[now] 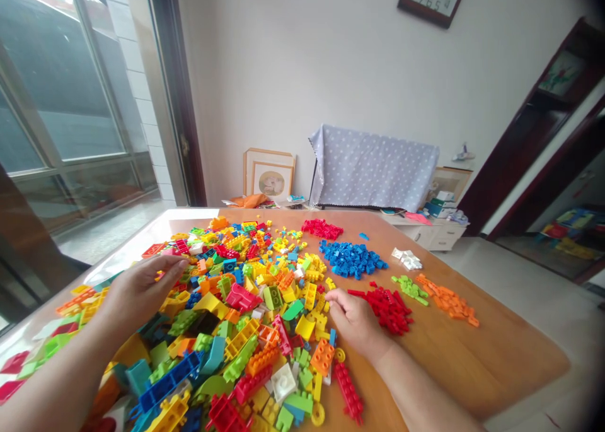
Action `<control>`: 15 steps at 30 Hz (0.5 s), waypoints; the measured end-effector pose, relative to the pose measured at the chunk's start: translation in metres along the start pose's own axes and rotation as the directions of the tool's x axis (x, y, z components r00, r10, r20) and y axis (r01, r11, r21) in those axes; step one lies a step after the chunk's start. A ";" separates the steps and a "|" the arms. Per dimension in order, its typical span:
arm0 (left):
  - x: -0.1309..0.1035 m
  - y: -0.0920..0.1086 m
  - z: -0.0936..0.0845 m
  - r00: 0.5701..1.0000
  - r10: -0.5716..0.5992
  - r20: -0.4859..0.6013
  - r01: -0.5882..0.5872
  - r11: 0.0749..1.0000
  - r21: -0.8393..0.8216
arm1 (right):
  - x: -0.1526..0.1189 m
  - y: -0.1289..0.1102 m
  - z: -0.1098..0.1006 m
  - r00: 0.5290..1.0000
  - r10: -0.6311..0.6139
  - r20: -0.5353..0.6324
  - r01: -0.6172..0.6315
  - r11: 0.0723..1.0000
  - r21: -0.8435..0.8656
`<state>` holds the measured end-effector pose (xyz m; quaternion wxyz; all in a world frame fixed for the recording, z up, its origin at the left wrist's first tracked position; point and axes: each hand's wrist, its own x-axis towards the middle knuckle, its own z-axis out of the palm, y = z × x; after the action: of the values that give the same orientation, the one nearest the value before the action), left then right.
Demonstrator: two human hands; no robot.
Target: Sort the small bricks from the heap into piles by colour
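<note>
A large heap of mixed building bricks [241,296] covers the left and middle of the wooden table [496,356]. Over its left part is my left hand [149,284], fingers pressed together; whatever they hold, if anything, is too small to make out. My right hand [354,318] rests at the heap's right edge with curled fingers, close to small yellow bricks, and its grip is hidden. Just beyond it lies a pile of red bricks [390,309]. Sorted piles of blue bricks [352,258], white bricks [407,258], green bricks [410,288] and orange bricks [449,298] lie further right.
Another red pile [322,229] and a small blue piece [363,236] lie near the table's far edge. Behind the table stand picture frames [271,180], a dotted cloth cover [375,167] and a white cabinet [432,235]. A window is at the left.
</note>
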<state>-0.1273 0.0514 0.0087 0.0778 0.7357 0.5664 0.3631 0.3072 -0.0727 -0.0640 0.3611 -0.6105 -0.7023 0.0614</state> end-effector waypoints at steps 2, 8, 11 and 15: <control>0.001 -0.005 0.001 1.000 -0.014 0.023 0.015 1.000 -0.011 | 0.000 0.000 0.002 1.000 -0.009 0.028 0.009 1.000 -0.011; 0.001 -0.017 0.007 1.000 0.000 0.015 0.001 0.999 -0.033 | -0.001 0.002 0.003 0.999 0.025 0.042 -0.023 0.998 -0.051; 0.001 -0.021 0.009 0.999 -0.017 0.034 0.018 0.999 -0.043 | -0.001 0.003 0.004 0.998 0.044 0.052 -0.039 0.996 -0.082; 0.001 -0.022 0.009 0.998 -0.012 0.056 0.014 0.999 -0.046 | 0.002 0.000 0.005 0.997 0.062 0.051 -0.056 0.992 -0.112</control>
<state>-0.1389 0.0625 -0.0092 0.1129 0.7399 0.5603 0.3549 0.3045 -0.0685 -0.0672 0.3053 -0.6483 -0.6957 0.0498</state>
